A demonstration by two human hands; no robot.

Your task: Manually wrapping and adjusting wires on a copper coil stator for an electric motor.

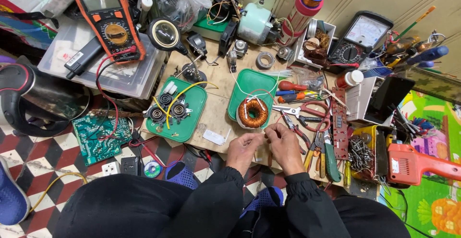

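Observation:
My left hand [242,151] and my right hand [285,146] meet at the front edge of a small wooden bench [218,108], fingertips pinched together on a thin wire [265,133]. The wire runs up towards a copper toroid coil [253,112] lying at the near end of a green plastic tray [252,82]. Both sleeves are black. What is between the fingertips beyond the wire is too small to make out.
A second green tray [192,118] with round black parts and a yellow wire lies left. An orange multimeter [106,17] stands on a clear box. Scissors and pliers [302,115] lie right of the coil. A red drill [418,163], an analogue meter [360,38] and a green circuit board [98,139] surround the bench.

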